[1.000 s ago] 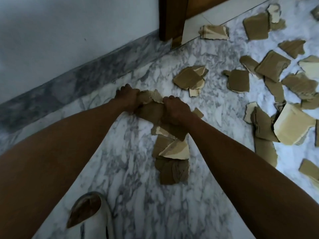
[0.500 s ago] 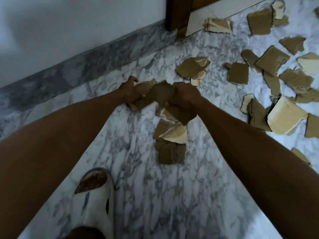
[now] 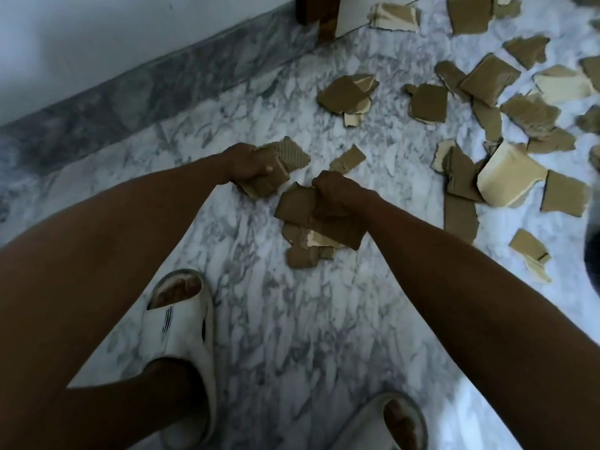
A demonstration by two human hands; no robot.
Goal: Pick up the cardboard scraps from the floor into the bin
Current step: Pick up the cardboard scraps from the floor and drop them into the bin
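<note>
Having pulled apart since a moment ago, the left hand (image 3: 248,164) and right hand (image 3: 337,196) each clamp separate cardboard scraps (image 3: 292,157), ready for a bin not in view.

- Left hand (image 3: 248,164) and right hand (image 3: 337,193) side by side, each closed on cardboard scraps (image 3: 295,206).
- Loose scraps (image 3: 487,102) — spread rightward on the floor (image 3: 292,319).
- Wall (image 3: 97,43) to the left.

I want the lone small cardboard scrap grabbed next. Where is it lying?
In the head view, the small scrap lies on the marble floor just beyond the right hand, right of the left hand.
</note>
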